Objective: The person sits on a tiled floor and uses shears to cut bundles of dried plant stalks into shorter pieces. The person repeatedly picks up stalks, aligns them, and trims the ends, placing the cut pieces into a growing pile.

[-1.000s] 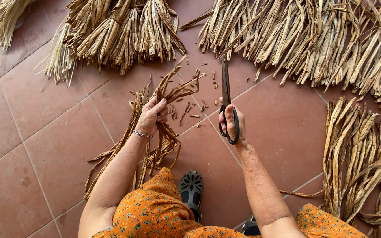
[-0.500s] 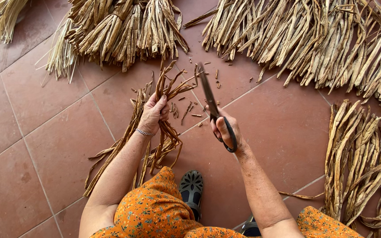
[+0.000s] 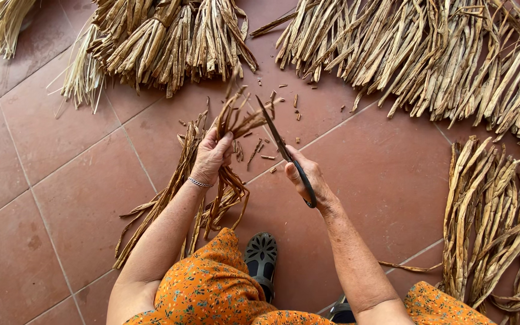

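Over red tiles, dry brown leaf bundle (image 3: 224, 129), frayed tips

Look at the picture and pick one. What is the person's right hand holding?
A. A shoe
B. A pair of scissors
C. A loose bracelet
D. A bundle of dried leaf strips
B: the right hand grips a pair of dark scissors, blades pointing at the tips of the bundle of dried leaf strips that the left hand holds.

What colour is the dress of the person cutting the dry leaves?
Orange with a small flower pattern; the dress shows at the bottom of the head view.
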